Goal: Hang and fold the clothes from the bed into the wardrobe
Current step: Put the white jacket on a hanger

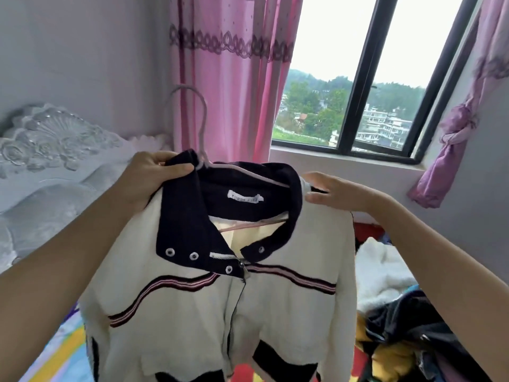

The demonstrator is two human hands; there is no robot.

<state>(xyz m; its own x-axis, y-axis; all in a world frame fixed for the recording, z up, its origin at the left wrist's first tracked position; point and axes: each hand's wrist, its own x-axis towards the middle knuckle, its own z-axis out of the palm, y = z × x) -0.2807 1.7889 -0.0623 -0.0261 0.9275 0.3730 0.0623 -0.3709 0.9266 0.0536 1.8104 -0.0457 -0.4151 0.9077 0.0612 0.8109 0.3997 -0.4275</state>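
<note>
The white jacket (209,312) hangs on a pink hanger (204,119), held up in front of the person above the bed (55,348). The left hand (154,177) pinches the left edge of the dark collar (181,216) between thumb and curled fingers. The right hand (338,193) rests with straight fingers against the jacket's right shoulder, gripping nothing. A pile of clothes (399,312) lies on the bed to the right, below the window (358,92).

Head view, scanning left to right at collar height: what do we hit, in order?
Carved headboard → left hand → jacket collar, pinched by that hand → right hand, fingers straight → knotted purple curtain.
</note>
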